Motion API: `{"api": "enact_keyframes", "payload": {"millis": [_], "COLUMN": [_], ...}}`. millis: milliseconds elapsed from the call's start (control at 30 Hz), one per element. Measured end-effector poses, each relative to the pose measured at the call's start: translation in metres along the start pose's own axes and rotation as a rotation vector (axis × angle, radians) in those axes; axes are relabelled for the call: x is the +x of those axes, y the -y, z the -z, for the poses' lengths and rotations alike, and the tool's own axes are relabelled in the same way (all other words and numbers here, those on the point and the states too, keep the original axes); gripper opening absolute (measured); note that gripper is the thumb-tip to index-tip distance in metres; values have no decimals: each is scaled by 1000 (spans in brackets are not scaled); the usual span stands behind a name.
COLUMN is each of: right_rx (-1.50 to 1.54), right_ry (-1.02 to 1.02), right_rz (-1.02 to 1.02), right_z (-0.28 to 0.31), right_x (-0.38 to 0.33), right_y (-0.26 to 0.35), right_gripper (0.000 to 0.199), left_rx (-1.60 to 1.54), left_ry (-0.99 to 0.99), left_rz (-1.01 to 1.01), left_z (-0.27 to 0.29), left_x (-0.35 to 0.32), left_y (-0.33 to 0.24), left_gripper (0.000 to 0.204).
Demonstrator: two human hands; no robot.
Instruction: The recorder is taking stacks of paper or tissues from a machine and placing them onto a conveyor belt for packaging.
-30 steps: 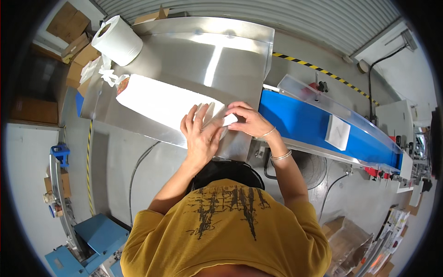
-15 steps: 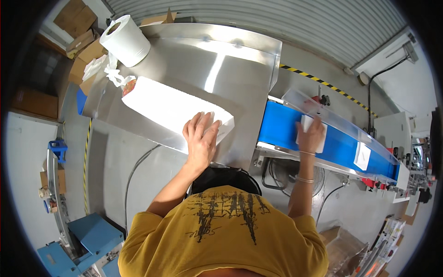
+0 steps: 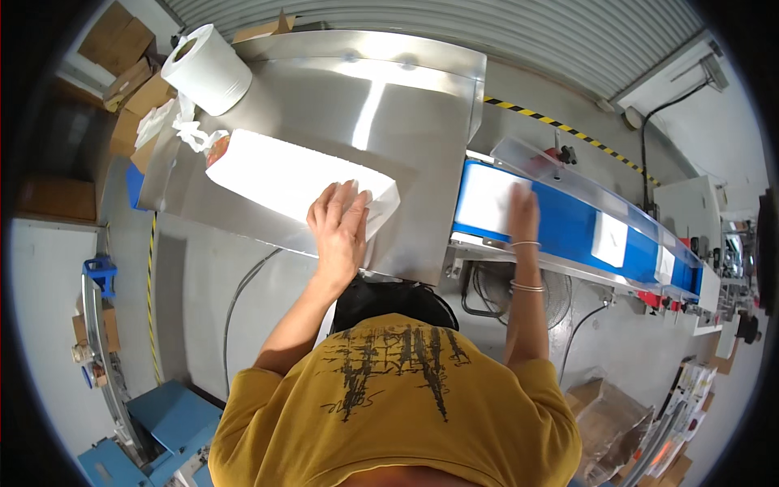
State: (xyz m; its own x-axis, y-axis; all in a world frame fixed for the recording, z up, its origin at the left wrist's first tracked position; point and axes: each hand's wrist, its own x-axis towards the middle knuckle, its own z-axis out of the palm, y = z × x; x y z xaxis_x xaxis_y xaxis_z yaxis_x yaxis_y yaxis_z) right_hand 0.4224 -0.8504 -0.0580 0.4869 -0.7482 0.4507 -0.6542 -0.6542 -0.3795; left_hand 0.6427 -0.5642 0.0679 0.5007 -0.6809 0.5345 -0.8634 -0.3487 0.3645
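Observation:
My left hand (image 3: 338, 223) grips the near right end of a long white stack (image 3: 292, 170), its fingers curled over the top. The stack looks made of flat white pieces set face to face and lies slantwise on the metal table (image 3: 324, 105). At its far left end shows a red patterned patch (image 3: 217, 152). My right hand (image 3: 523, 213), smeared by motion, is over the blue conveyor belt (image 3: 560, 219). At its fingertips a flat white piece (image 3: 485, 199) lies at the belt's left end. Farther right the belt carries another white piece (image 3: 609, 239) and one more near its end.
A large white paper roll (image 3: 213, 77) stands at the table's far left corner, with crumpled white paper (image 3: 192, 134) beside it. A clear guard (image 3: 584, 188) runs along the belt's far side. Below the belt is a floor fan (image 3: 535, 296). Cardboard boxes (image 3: 134, 122) stand at left.
My right hand has shifted left along the belt. The piece formerly under it now lies farther right, the other has moved right too, and a new white piece is at the left end.

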Motion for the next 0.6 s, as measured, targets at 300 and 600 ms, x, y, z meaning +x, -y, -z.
{"api": "enact_keyframes", "payload": {"millis": [300, 600], "right_rx": [476, 1015], "right_ry": [463, 486], "right_rz": [274, -250], "right_z": [60, 8], "right_x": [26, 13], "right_y": [127, 119], "right_gripper": [69, 27], "left_rx": [-8, -30], "left_ry": [58, 28], "left_rz": [-26, 56], "left_z": [8, 9], "left_x": [-2, 1], "left_y": [-2, 13], "left_gripper": [26, 35]}}
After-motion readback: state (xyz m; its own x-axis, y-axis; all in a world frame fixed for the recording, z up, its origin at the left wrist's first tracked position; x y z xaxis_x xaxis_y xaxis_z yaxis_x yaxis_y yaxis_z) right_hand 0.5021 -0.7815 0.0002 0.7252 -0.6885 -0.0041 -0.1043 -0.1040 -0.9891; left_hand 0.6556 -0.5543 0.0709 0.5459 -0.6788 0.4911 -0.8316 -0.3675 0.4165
